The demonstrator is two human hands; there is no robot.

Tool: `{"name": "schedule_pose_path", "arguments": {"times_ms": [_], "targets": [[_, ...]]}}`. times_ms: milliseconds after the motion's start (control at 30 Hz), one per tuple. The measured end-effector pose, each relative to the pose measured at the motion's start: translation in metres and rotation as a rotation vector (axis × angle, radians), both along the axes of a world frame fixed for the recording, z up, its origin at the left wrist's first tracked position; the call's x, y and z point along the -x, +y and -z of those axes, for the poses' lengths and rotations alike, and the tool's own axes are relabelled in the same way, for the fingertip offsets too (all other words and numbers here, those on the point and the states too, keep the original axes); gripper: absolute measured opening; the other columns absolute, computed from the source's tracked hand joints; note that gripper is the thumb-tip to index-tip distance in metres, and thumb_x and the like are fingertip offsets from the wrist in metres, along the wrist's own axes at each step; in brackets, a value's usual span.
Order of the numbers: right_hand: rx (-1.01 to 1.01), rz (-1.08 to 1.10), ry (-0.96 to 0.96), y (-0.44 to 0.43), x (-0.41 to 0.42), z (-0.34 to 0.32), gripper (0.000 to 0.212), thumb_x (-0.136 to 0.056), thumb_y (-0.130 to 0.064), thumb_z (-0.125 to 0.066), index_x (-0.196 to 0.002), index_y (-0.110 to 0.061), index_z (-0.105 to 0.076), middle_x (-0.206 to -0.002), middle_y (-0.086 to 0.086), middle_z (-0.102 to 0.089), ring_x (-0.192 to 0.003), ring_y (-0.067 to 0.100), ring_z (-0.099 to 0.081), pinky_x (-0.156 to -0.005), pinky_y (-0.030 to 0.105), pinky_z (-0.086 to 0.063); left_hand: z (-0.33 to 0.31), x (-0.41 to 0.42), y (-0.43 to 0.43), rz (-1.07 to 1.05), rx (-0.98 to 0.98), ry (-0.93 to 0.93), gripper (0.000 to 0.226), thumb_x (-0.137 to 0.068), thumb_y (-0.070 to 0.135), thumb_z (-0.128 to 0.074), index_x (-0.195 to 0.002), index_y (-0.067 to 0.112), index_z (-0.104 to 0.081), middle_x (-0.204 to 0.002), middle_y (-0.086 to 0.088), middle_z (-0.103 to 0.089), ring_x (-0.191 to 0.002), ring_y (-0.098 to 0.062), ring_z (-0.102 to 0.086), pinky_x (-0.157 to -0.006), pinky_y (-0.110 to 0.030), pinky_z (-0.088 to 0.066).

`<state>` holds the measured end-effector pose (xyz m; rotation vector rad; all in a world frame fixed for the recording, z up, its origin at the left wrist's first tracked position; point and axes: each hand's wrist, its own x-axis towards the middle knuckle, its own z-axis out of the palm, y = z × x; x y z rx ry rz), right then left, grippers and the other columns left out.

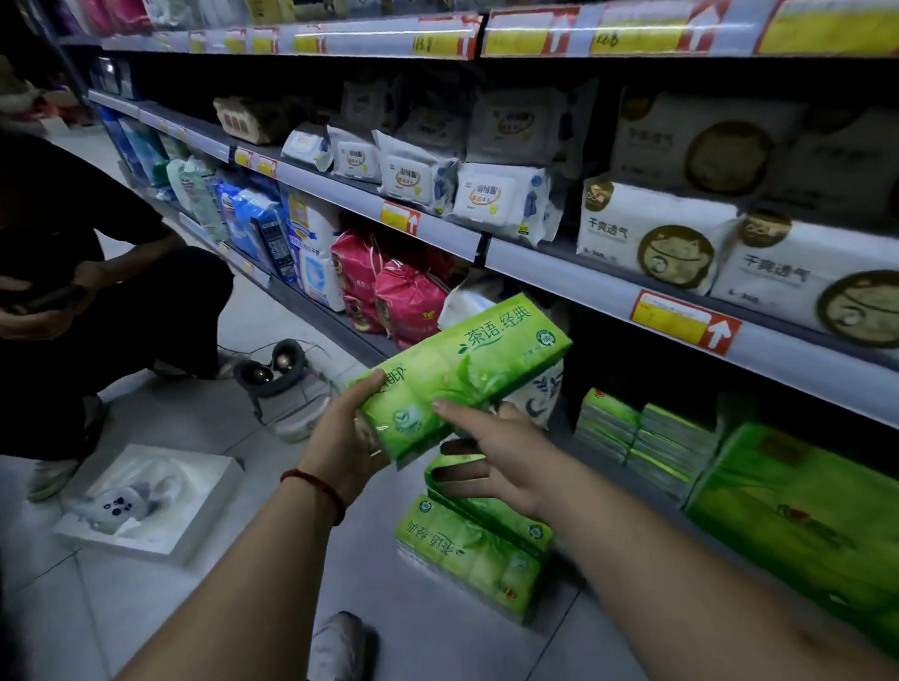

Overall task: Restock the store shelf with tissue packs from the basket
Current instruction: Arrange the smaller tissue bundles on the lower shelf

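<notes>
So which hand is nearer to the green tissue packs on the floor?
Right. The right hand hovers above the floor packs; the left hand, further left, grips the lifted pack.

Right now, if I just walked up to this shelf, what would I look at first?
Probably the bright green tissue pack in the middle, gripped at its near end by the left hand while the right hand touches its side. Next, the pile of matching green packs on the floor just below it, and the yellow price tags with red arrows along the shelf edges.
</notes>
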<state>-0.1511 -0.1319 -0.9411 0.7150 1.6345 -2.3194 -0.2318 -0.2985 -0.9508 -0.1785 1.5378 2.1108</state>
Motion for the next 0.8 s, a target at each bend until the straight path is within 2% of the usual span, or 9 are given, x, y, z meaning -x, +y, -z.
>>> {"name": "schedule_pose_path", "arguments": {"times_ms": [133, 233, 333, 433, 533, 600, 700, 800], "targets": [[0.004, 0.229, 0.067, 0.025, 0.007, 0.017, 0.061, -0.082, -0.010, -0.085, -0.131, -0.015, -0.050, -0.122, 0.017, -0.069, -0.100, 0.037, -0.072, -0.066, 0.051, -0.063, 0.005, -0.004, 0.028, 0.179, 0.091, -0.073, 0.035, -0.086, 0.031, -0.064, -0.114, 0.011, -0.068, -0.115, -0.016, -0.072, -0.107, -0.035, -0.066, -0.110, -0.052, -0.046], [-0.052, 0.194, 0.056, 0.058, -0.001, 0.024, 0.058, -0.081, -0.006, -0.085, -0.130, -0.017, -0.055, -0.122, 0.013, -0.072, -0.107, 0.036, -0.071, -0.078, 0.062, -0.061, 0.011, -0.003, 0.041, 0.313, 0.226, -0.124, 0.038, -0.077, 0.033, -0.075, -0.106, 0.010, -0.070, -0.111, -0.016, -0.072, -0.103, -0.033, -0.068, -0.101, -0.046, -0.054], [-0.105, 0.180, 0.019, 0.089, -0.013, 0.032, 0.050, -0.083, -0.003, -0.082, -0.123, -0.019, -0.057, -0.118, 0.011, -0.073, -0.096, 0.033, -0.074, -0.073, 0.057, -0.063, 0.017, -0.004, 0.055, 0.437, 0.343, -0.155, 0.030, -0.073, 0.034, -0.083, -0.093, 0.013, -0.076, -0.107, -0.011, -0.068, -0.094, -0.031, -0.069, -0.082, -0.038, -0.055], [-0.119, 0.190, -0.015, 0.113, -0.026, 0.040, 0.044, -0.084, -0.002, -0.081, -0.120, -0.018, -0.059, -0.109, 0.013, -0.076, -0.078, 0.029, -0.077, -0.063, 0.050, -0.063, 0.026, -0.006, 0.075, 0.555, 0.384, -0.169, 0.026, -0.069, 0.035, -0.085, -0.086, 0.017, -0.078, -0.088, -0.005, -0.064, -0.075, -0.023, -0.062, -0.070, -0.032, -0.048], [-0.151, 0.215, -0.054, 0.135, -0.031, 0.050, 0.044, -0.086, -0.003, -0.079, -0.123, -0.015, -0.058, -0.102, 0.015, -0.078, -0.079, 0.032, -0.076, -0.069, 0.055, -0.063, 0.039, -0.009, 0.108, 0.522, 0.249, -0.214, 0.011, -0.088, 0.015, -0.075, -0.089, 0.006, -0.069, -0.071, -0.008, -0.055, -0.054, -0.017, -0.054, -0.054, -0.025, -0.046], [-0.177, 0.229, -0.094, 0.150, -0.029, 0.059, 0.046, -0.087, -0.005, -0.079, -0.127, -0.013, -0.056, -0.108, 0.017, -0.076, -0.087, 0.034, -0.076, -0.072, 0.057, -0.063, 0.053, -0.010, 0.133, 0.452, 0.145, -0.267, 0.006, -0.094, 0.004, -0.066, -0.089, 0.003, -0.063, -0.068, -0.009, -0.050, -0.055, -0.018, -0.052, -0.054, -0.024, -0.051], [-0.223, 0.209, -0.157, 0.174, -0.021, 0.074, 0.040, -0.092, -0.007, -0.075, -0.127, -0.011, -0.057, -0.113, 0.015, -0.074, -0.096, 0.035, -0.073, -0.076, 0.055, -0.062, 0.085, -0.011, 0.169, 0.354, 0.117, -0.272, 0.012, -0.095, -0.001, -0.064, -0.083, -0.001, -0.060, -0.067, -0.009, -0.044, -0.053, -0.021, -0.050, -0.053, -0.028, -0.052], [-0.267, 0.224, -0.177, 0.197, -0.009, 0.092, 0.034, -0.095, -0.014, -0.072, -0.127, -0.012, -0.059, -0.114, 0.014, -0.074, -0.099, 0.034, -0.072, -0.072, 0.049, -0.063, 0.113, -0.010, 0.203, 0.243, 0.139, -0.218, 0.020, -0.095, 0.001, -0.066, -0.076, 0.001, -0.059, -0.051, -0.006, -0.045, -0.043, -0.017, -0.046, -0.053, -0.030, -0.044]]}}
